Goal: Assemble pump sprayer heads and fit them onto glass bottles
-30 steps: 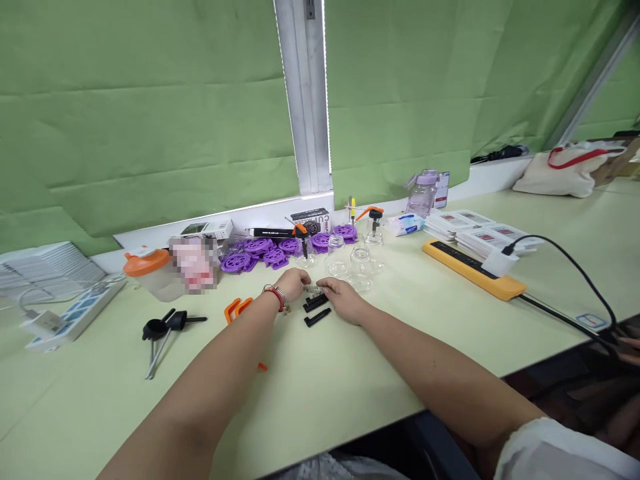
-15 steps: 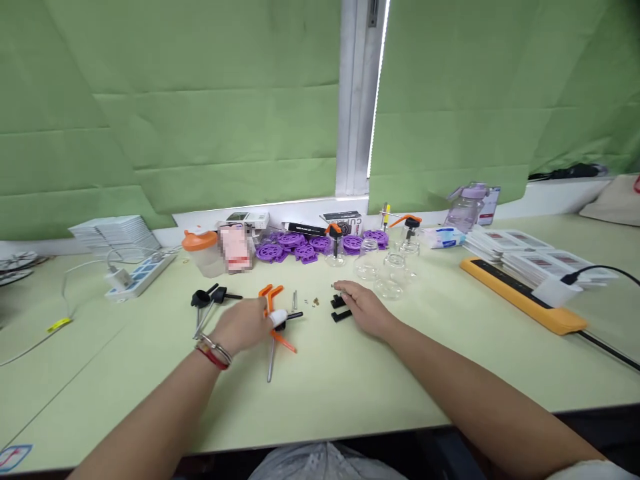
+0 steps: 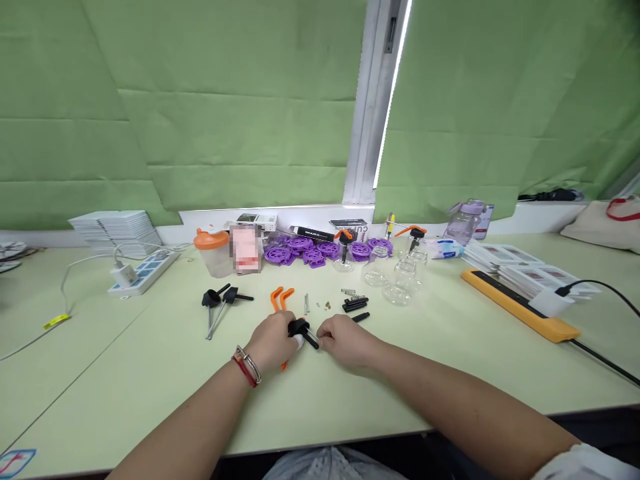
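Note:
My left hand [image 3: 274, 341], with a white wrap on one finger, is closed around a black cap with a metal rod [image 3: 299, 327]. A black stub and the thin rod point right from the cap, and an orange piece shows under the hand. My right hand [image 3: 347, 340] is closed in a pinch at the rod's far end; what lies between its fingertips is too small to make out. Behind the hands are orange levers [image 3: 283, 298], metal pins [image 3: 307, 304], tiny brass bits [image 3: 327, 306], springs [image 3: 353, 293] and black handles [image 3: 355, 305].
Two black caps with rods [image 3: 230, 295] lie at left. Clear glass jars [image 3: 397, 293] stand behind on the right, beside purple discs [image 3: 300, 245]. An orange-lidded cup [image 3: 213, 250], a white power strip [image 3: 145, 275] and a yellow power strip [image 3: 520, 303] flank the work area.
My right hand has left the springs and come down-left to the rod. My left hand has moved right and turned the cap, so its rod points right instead of down.

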Demonstrator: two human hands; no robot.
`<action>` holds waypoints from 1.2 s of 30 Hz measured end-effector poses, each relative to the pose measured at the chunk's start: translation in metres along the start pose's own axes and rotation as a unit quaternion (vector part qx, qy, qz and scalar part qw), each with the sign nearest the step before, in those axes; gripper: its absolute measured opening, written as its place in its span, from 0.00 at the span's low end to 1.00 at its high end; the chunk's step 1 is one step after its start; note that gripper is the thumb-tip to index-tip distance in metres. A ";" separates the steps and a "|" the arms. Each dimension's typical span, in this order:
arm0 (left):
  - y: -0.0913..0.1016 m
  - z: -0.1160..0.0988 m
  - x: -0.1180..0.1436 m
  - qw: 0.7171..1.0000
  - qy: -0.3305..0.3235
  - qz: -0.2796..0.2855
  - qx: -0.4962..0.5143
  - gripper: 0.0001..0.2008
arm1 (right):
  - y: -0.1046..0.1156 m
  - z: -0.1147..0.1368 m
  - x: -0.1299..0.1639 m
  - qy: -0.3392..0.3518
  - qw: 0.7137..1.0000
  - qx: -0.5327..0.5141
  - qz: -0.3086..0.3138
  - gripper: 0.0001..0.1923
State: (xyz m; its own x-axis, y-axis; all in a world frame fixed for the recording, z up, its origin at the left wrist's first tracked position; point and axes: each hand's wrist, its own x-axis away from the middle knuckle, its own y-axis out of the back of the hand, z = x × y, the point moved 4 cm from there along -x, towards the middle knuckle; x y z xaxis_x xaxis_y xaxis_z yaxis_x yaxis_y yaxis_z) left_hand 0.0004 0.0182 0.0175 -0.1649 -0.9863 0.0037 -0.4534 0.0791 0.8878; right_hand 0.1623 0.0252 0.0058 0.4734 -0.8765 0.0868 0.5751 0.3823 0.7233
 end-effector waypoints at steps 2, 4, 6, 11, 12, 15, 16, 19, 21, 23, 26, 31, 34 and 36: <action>0.001 0.001 -0.002 0.999 -0.010 0.005 0.049 0.06 | -0.005 0.002 0.000 -0.015 0.999 -0.036 0.022 0.11; 0.001 0.002 -0.004 0.995 -0.019 0.010 0.093 0.07 | -0.009 0.002 0.000 -0.042 0.994 -0.089 0.040 0.11; 0.002 0.002 -0.006 0.994 -0.029 0.005 0.106 0.07 | -0.011 0.000 0.001 -0.064 0.987 -0.139 0.055 0.11; 0.002 0.003 -0.005 0.995 -0.035 -0.012 0.094 0.07 | -0.012 -0.002 -0.002 -0.059 0.971 -0.218 0.084 0.09; 0.001 0.003 -0.004 0.994 -0.035 -0.002 0.101 0.08 | -0.012 -0.003 -0.003 -0.056 0.969 -0.224 0.085 0.09; -0.003 -0.001 -0.003 0.990 -0.067 0.039 0.121 0.08 | -0.012 -0.005 -0.006 -0.055 0.975 -0.206 0.064 0.12; -0.004 -0.002 -0.003 0.988 -0.081 0.045 0.123 0.08 | -0.011 -0.006 -0.007 -0.057 0.978 -0.191 0.056 0.12; -0.002 -0.003 -0.002 0.985 -0.114 0.041 0.125 0.08 | -0.007 -0.008 -0.010 -0.075 0.979 -0.181 0.052 0.12; -0.001 -0.004 -0.002 0.980 -0.132 0.048 0.138 0.09 | -0.002 -0.006 -0.013 -0.079 0.973 -0.213 0.044 0.11; 0.000 -0.007 0.000 0.974 -0.158 0.063 0.150 0.10 | 0.002 -0.004 -0.016 -0.088 0.964 -0.250 0.038 0.11; 0.002 -0.013 0.004 0.963 -0.201 0.090 0.153 0.10 | 0.000 -0.001 -0.021 -0.129 0.946 -0.292 0.054 0.15; 0.004 -0.018 0.010 0.953 -0.232 0.142 0.136 0.13 | -0.002 -0.005 -0.031 -0.176 0.910 -0.366 0.082 0.14; 0.006 -0.018 0.012 0.939 -0.247 0.179 0.157 0.14 | 0.017 -0.009 -0.047 -0.131 0.935 -0.323 -0.055 0.12; 0.009 -0.014 0.010 0.946 -0.229 0.164 0.160 0.13 | 0.032 -0.004 -0.056 -0.037 0.964 -0.207 -0.164 0.10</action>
State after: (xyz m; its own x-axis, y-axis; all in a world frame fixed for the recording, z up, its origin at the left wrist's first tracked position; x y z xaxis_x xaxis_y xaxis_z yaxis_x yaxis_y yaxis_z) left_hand 0.0069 0.0072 0.0318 -0.6721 -0.7404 -0.0095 -0.5414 0.4825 0.6885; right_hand 0.1570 0.0882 0.0215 0.1807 -0.9827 -0.0410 0.9098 0.1512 0.3865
